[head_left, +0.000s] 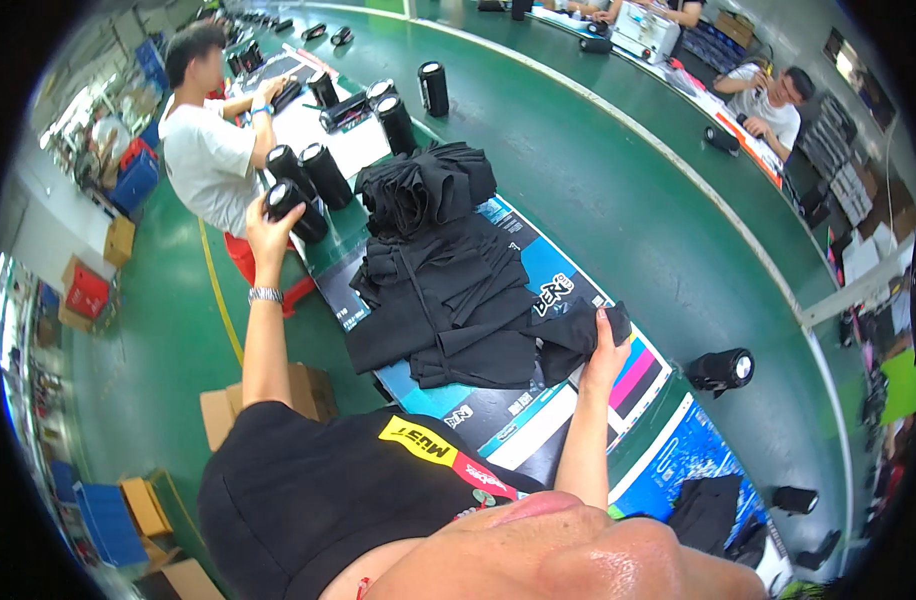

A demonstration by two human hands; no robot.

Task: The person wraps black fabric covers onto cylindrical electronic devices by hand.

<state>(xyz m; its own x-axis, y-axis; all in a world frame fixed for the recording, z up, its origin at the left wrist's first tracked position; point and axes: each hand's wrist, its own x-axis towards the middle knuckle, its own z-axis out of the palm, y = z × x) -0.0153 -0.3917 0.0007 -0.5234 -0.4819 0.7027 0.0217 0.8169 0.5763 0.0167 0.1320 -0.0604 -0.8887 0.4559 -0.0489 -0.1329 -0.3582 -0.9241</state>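
My left hand (269, 228) is closed round the top of a black cylindrical speaker (309, 224), which stands at the far left of the table beside two similar upright speakers (325, 177). On the right, my right hand (605, 355) grips a black cloth sleeve (570, 338) with its thumb on top. Between my hands lies a loose, overlapping pile of flat black cloth sleeves (443, 290). Just beyond it sits a bunched stack of black cloth (428, 187).
The table carries printed sheets (633, 385). A co-worker (203, 140) handles a dark object at the far left, near more speakers (394, 123). One speaker (720, 370) lies at the right. A red stool (240, 258) and cardboard boxes (313, 390) stand left of the table.
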